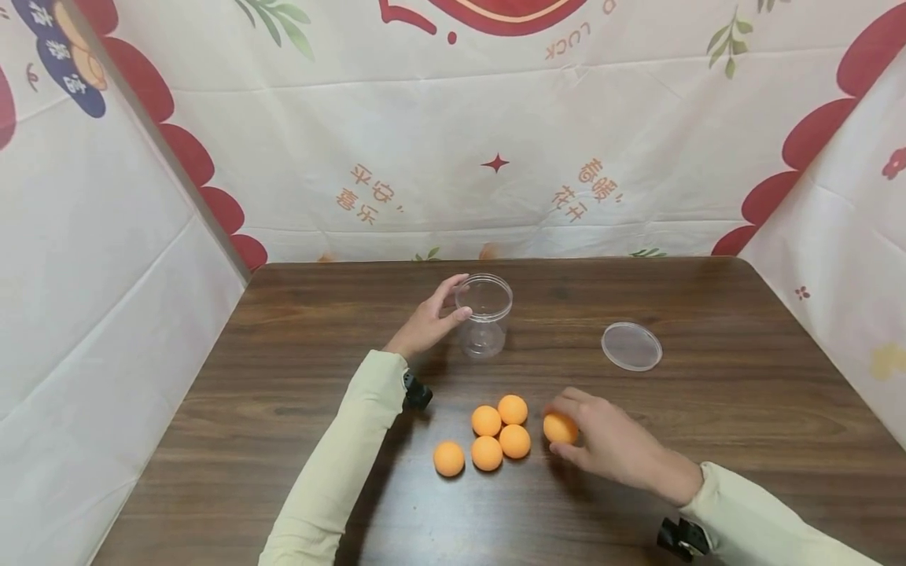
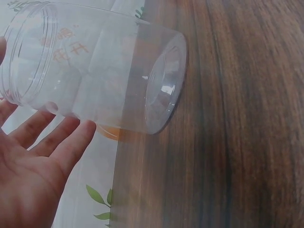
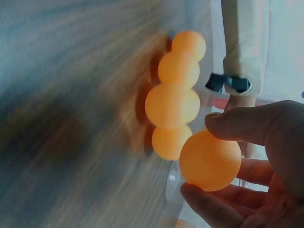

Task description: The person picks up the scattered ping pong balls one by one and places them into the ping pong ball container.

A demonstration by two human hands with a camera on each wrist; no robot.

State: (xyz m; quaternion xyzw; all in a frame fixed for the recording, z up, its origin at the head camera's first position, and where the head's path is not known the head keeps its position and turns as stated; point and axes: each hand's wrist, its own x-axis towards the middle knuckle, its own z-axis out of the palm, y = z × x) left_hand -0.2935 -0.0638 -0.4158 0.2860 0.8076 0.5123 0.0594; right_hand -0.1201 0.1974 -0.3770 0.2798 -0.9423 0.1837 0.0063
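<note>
One pinched ball point(image 1: 561, 428), five loose balls point(image 1: 514, 442) near it, an open jar point(image 1: 485, 336) steadied farther off
Thumb and fingertips of the right hand point(image 1: 609, 442) pinch the ball from opposite sides, probably because something so round would roll out of a looser hold; just left of that grip the loose balls rest on the table point(image 1: 248, 440), four bunched and one slightly apart, on the bunch's side away from the grip; beyond the grip and slightly right, a clear lid point(image 1: 632, 347) lies flat, leaving the jar's mouth uncovered; farther, beyond and left, the jar stands upright, the left hand point(image 1: 427, 322) spread about its rim between thumb and fingers, likely so it does not shift; farthest hangs a printed cloth point(image 1: 453, 118).
</note>
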